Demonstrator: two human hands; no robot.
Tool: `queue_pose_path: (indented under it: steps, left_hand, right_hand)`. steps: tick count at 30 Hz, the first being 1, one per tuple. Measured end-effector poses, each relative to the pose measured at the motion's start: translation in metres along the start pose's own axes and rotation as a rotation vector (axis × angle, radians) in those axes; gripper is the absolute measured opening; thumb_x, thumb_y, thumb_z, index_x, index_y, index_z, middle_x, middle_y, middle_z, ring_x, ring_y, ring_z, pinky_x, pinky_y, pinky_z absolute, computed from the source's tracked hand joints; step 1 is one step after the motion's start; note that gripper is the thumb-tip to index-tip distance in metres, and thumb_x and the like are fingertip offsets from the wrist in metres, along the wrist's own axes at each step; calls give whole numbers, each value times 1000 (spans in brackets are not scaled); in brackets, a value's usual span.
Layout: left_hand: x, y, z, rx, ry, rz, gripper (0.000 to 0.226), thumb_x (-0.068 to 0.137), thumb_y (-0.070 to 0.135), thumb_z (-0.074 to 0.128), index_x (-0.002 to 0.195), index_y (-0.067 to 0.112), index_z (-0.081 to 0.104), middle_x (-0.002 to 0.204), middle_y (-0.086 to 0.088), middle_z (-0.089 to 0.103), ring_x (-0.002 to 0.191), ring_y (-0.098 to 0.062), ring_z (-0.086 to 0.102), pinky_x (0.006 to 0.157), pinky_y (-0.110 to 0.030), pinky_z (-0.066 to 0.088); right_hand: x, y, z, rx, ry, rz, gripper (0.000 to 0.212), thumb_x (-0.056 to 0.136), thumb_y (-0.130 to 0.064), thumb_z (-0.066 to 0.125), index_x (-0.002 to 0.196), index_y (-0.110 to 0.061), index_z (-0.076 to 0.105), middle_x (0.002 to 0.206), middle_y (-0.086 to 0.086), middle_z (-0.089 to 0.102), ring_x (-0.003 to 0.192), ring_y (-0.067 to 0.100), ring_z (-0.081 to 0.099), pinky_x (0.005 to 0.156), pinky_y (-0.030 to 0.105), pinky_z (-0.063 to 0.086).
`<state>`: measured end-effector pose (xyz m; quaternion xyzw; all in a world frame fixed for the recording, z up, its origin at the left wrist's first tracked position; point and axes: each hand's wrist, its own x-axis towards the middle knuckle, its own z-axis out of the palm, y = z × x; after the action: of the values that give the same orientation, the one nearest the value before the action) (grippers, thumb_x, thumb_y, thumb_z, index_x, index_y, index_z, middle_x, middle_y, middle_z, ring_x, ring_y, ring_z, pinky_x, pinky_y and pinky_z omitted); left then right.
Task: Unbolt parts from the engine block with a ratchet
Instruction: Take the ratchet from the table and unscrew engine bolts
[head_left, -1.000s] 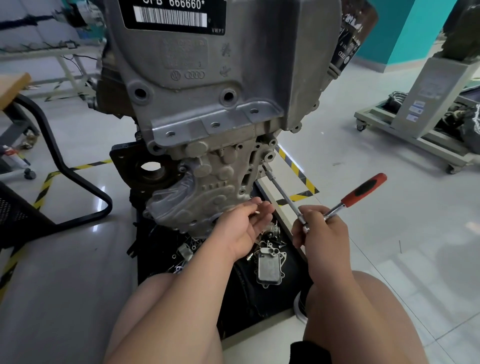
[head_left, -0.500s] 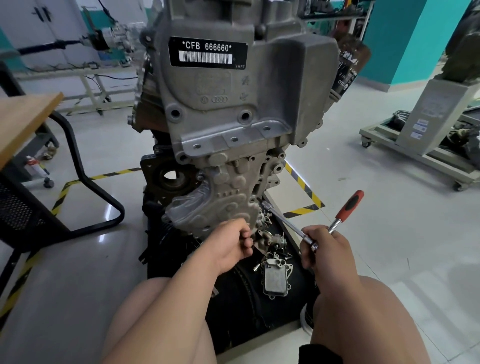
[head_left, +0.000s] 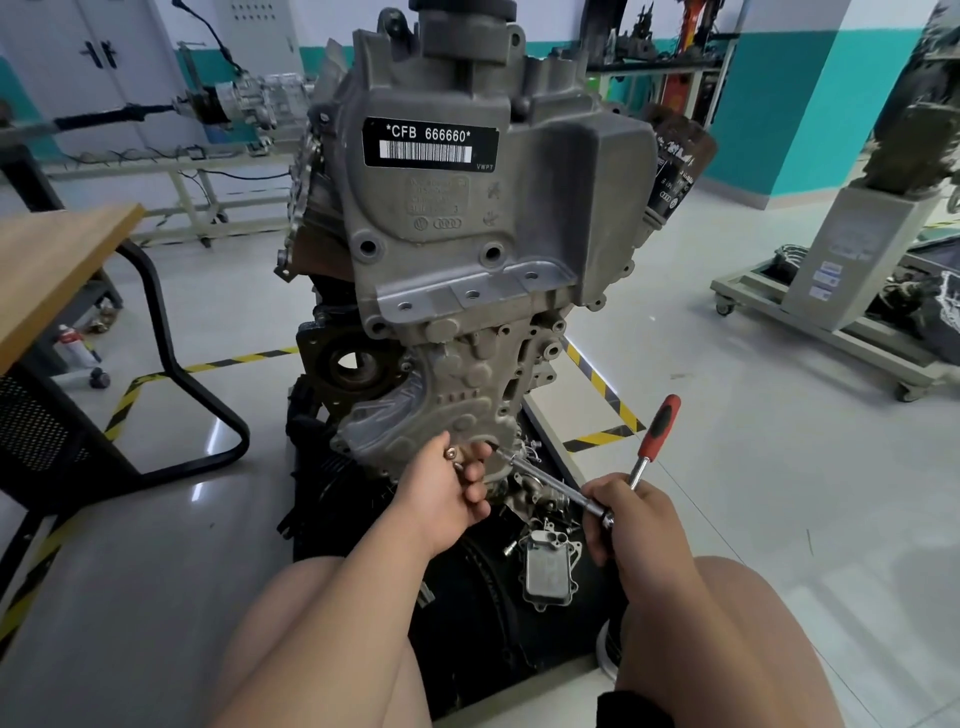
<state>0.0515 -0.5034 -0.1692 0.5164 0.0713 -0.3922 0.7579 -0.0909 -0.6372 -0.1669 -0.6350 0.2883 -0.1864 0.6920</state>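
Observation:
A grey engine block (head_left: 467, 249) with a barcode label stands upright in front of me on a black stand. My left hand (head_left: 451, 493) is at its lower cover and pinches a small bolt (head_left: 453, 455) between thumb and fingers. My right hand (head_left: 631, 512) grips a ratchet (head_left: 639, 467) at its head. The ratchet's red-and-black handle points up and right. Its long silver extension runs left to the lower edge of the cover, beside my left fingers.
Loose bolts and a ribbed metal part (head_left: 548, 571) lie on the black base (head_left: 467, 623) below the engine. A wooden table (head_left: 57, 260) with a black frame stands at left. A wheeled cart (head_left: 831, 332) with another engine stands at right. Yellow-black floor tape (head_left: 608, 436) runs behind.
The ratchet handle has swung from pointing right to pointing nearly upward. The extension tip has dropped from the block's right side to the lower cover. My left hand has closed on a small bolt.

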Motion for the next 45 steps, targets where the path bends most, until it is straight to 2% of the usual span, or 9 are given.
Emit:
queue_pose_path:
  steps: [8,17,22,28,30,33,36,41,45]
  left_hand:
    - [1,-3,-2,9,40,-2,59,103,51,23,75,19,64,52,5,36,42,-11,30,51,-26,32]
    - [1,-9,2,40,-32,-12,70,101,55,23,75,19,76,52,6,35,42,-9,31,47,-24,36]
    - [-2,-7,4,10,-3,8,64,101,54,26,83,15,72,53,4,36,43,-10,32,47,-26,36]
    - [-11,-4,10,120,47,137,55,102,48,32,81,11,67,53,4,38,43,-9,33,51,-27,37]
    - [-19,2,17,190,72,259,53,102,45,34,76,11,65,51,3,42,41,-9,36,51,-27,38]
    - [-36,17,38,340,83,441,58,101,48,32,63,22,67,47,7,47,43,-9,40,47,-23,40]
    - [-57,42,70,551,140,641,59,100,52,29,61,31,68,50,10,51,49,-10,49,58,-27,47]
    - [-92,89,138,460,107,727,63,101,48,30,50,23,56,38,7,45,36,-10,46,44,-19,41]
    - [-114,133,180,414,-49,582,56,102,46,32,62,16,57,41,2,39,35,-13,39,54,-29,38]
  right_hand:
    - [-4,-2,3,12,-38,-35,20,69,-24,49,57,-21,64,47,10,50,37,19,41,38,19,36]
    - [-4,4,9,-25,-67,-13,22,72,-24,49,77,-6,61,47,9,50,36,19,40,37,21,33]
    - [-4,4,8,-59,-83,-15,17,69,-30,50,64,-20,63,47,10,51,38,19,41,38,22,35]
    - [-6,3,7,-16,-51,18,22,77,-24,50,77,-5,61,48,10,51,39,20,42,40,24,36]
    - [-8,-2,7,85,-52,70,21,87,-14,45,77,-1,57,47,11,45,39,20,37,41,26,32]
    - [-16,-21,7,477,-121,272,24,88,-10,39,68,-5,49,44,8,33,32,15,25,35,20,22]
    - [-26,-48,10,717,-190,336,27,83,-14,40,57,-9,43,41,4,30,26,13,21,31,17,20]
    - [-44,-107,10,669,-80,69,28,72,-11,47,45,-16,54,44,5,32,32,14,23,33,22,20]
    - [-51,-159,-5,297,155,-310,22,84,-14,48,65,-14,59,46,5,44,39,18,36,37,24,30]
